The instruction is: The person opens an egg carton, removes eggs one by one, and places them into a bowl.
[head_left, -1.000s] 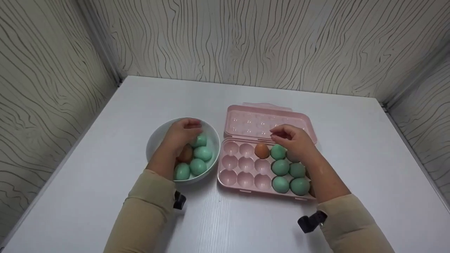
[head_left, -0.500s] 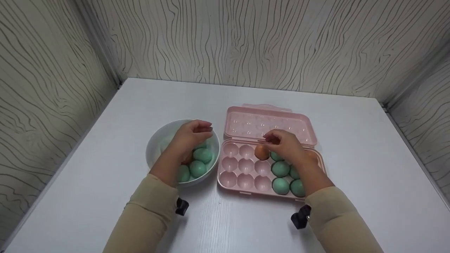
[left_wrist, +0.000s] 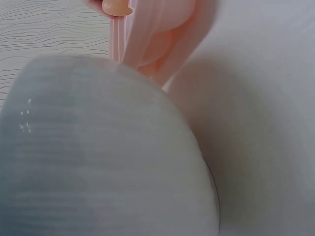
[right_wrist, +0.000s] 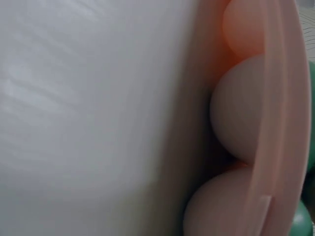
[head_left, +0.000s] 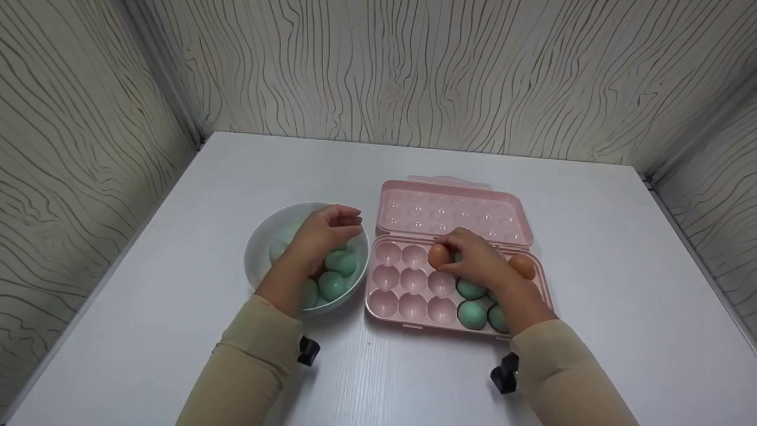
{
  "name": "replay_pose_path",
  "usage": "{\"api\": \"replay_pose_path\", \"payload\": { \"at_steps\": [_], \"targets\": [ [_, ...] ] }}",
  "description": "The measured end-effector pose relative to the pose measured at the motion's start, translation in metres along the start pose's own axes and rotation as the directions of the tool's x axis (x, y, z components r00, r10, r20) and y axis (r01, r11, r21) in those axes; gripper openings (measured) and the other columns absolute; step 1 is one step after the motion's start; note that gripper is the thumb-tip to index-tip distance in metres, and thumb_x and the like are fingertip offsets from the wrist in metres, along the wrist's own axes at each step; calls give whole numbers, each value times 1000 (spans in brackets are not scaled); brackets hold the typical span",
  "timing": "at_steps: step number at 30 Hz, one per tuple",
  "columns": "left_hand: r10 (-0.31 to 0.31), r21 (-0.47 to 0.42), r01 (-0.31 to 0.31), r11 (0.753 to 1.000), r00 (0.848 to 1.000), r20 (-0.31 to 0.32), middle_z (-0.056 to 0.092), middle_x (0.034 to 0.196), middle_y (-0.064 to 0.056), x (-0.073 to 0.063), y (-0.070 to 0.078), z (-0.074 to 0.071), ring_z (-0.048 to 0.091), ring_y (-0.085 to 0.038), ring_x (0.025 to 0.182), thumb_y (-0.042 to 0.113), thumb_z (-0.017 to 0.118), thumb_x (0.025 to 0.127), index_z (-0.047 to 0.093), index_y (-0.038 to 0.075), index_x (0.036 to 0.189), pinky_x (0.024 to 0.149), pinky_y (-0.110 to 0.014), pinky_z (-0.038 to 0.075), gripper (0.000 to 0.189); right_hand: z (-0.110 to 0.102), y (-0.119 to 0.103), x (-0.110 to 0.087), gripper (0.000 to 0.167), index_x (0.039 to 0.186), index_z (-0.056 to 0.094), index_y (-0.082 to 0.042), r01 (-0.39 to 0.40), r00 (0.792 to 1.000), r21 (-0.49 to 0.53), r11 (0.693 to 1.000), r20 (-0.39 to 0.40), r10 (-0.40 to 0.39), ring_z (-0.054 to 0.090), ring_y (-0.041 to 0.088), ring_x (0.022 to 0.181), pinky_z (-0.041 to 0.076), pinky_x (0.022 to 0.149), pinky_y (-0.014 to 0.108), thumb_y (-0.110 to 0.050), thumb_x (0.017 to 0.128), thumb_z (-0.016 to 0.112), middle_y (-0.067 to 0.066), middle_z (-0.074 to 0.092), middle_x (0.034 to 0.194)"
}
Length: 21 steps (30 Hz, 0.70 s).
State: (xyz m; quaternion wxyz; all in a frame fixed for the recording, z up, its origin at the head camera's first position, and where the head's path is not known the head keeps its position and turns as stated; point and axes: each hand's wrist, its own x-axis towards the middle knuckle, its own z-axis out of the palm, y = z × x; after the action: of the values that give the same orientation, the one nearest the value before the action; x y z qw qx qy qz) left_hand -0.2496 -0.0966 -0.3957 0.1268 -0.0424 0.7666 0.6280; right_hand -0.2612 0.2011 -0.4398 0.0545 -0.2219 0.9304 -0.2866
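My right hand (head_left: 476, 257) pinches a brown egg (head_left: 438, 255) with thumb and fingertips in the back row of the pink egg carton (head_left: 397, 318). Its fingertips on that egg (left_wrist: 117, 7) also appear at the top of the left wrist view. Green eggs (head_left: 472, 315) fill cups to the right, partly hidden by the right hand and forearm. Over the white bowl (head_left: 254, 248), my left hand (head_left: 322, 236) hovers with loosely bent fingers and holds nothing visible. Below it lie several green eggs (head_left: 341, 262) and a mostly hidden brown one.
The carton's lid (head_left: 449, 213) lies open toward the back. Another brown egg (head_left: 522, 266) sits at the back right of the carton. Patterned panels (head_left: 390, 71) stand behind and beside the white table (head_left: 366, 378).
My right hand has moved left and down from over the green eggs and now grips the brown egg, uncovering the one at the back right. My left hand has shifted slightly right above the bowl.
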Motion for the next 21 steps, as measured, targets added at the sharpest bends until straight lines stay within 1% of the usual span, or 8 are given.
{"api": "replay_pose_path", "payload": {
  "at_steps": [5, 7, 12, 17, 21],
  "targets": [
    [0, 14, 0, 1000, 1000, -5, 61, 108, 6, 0, -1, 1, 54, -13, 105, 20, 70, 81, 61, 25, 109, 94, -33, 43, 31, 2, -1, -1, 39, 109, 59, -17, -27, 1000, 3, 1000, -8, 27, 50, 19, 97, 41, 90, 39, -24, 75, 76, 0, 54, 106],
    [-1, 14, 1, 1000, 1000, -5, 61, 108, 6, 0, -2, 1, 55, -13, 105, 20, 70, 81, 61, 25, 109, 94, -33, 43, 30, 2, -1, -1, 37, 108, 59, -18, -38, 999, 6, 999, -9, 38, 50, 19, 97, 41, 89, 39, -25, 75, 76, -1, 55, 106],
    [0, 12, 0, 1000, 1000, -1, 61, 108, 6, 0, -2, 2, 55, -13, 105, 20, 69, 81, 61, 24, 109, 93, -32, 44, 30, 0, -2, -1, 39, 111, 59, -16, -63, 998, 52, 997, -24, 64, 50, 21, 99, 41, 90, 40, -23, 76, 75, 2, 55, 109],
    [0, 7, 0, 1000, 1000, -3, 61, 109, 5, -1, -1, 1, 55, -13, 105, 20, 70, 81, 61, 24, 109, 92, -32, 45, 30, -9, -5, -2, 41, 112, 58, -14, -78, 995, 111, 991, -50, 84, 51, 23, 100, 42, 90, 42, -20, 75, 75, 5, 55, 112],
    [9, -2, -9, 1000, 1000, 10, 61, 110, 3, 0, -2, 2, 55, -13, 105, 19, 69, 81, 61, 22, 110, 92, -31, 45, 30, -16, -7, -2, 43, 114, 56, -12, -98, 993, 173, 980, -46, 107, 54, 22, 103, 46, 90, 38, -17, 76, 75, 6, 53, 113]
  ]
}}
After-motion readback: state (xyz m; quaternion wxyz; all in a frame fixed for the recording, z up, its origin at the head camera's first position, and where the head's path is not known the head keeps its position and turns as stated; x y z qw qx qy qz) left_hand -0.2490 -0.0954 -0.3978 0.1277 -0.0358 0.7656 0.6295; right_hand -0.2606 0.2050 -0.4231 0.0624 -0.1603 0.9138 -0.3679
